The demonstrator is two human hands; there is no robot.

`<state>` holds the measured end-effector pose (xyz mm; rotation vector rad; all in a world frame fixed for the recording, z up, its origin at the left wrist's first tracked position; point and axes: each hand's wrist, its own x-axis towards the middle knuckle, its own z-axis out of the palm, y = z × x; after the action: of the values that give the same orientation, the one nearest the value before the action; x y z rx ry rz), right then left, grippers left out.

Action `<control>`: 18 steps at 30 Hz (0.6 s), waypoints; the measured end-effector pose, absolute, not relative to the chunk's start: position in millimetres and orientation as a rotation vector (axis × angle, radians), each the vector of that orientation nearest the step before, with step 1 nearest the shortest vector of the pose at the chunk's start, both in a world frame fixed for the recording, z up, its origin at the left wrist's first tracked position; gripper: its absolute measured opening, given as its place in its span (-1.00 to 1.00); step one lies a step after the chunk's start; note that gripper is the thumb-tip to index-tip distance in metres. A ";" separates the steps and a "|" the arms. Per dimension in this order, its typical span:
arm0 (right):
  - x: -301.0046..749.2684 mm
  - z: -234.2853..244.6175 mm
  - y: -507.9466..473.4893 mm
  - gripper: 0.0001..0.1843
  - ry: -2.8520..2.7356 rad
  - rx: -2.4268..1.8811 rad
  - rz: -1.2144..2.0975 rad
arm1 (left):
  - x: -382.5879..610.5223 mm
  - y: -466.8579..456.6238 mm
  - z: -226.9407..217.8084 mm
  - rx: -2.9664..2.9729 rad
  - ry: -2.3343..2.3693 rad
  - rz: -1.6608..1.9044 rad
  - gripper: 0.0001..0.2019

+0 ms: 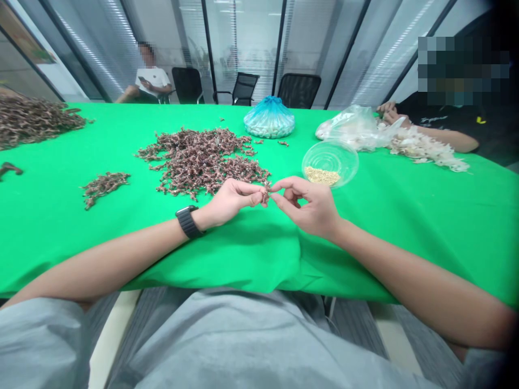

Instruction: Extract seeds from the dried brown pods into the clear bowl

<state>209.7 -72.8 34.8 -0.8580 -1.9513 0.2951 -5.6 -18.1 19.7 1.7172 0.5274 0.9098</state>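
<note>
My left hand, with a black smartwatch on its wrist, and my right hand meet above the green-covered table. Their fingertips pinch a small reddish-brown dried sprig from both sides. Just behind my hands spreads a large heap of the same dried sprigs. A transparent round plastic tub holding pale grains stands beyond my right hand, close to it but apart.
A smaller clump and a big brown mass lie to the left. Beyond stand a blue bag of white pieces and a transparent bag. A co-worker's hands work at white fibrous material. Another person sits behind.
</note>
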 end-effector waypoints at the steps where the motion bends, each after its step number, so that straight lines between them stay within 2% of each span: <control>1: 209.9 34.5 -72.7 -0.90 -1.951 -0.856 0.290 | -5.7 -17.9 19.3 1.717 0.530 0.906 -0.65; 7: 209.6 33.8 -75.4 -0.90 -1.943 -0.870 0.336 | -7.3 -18.4 20.2 1.764 0.563 0.874 -0.61; 10: 207.2 35.3 -78.2 -0.89 -1.899 -0.904 0.471 | -8.2 -18.4 21.7 1.798 0.559 0.869 -0.61; 18: 201.3 52.7 -80.8 -0.63 -1.496 -1.044 1.454 | -5.8 -17.7 23.8 1.774 0.581 0.894 -0.61</control>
<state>201.3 -80.8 52.7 -1.0444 -1.4961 1.4541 -5.8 -17.7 23.8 1.7745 0.5812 0.8940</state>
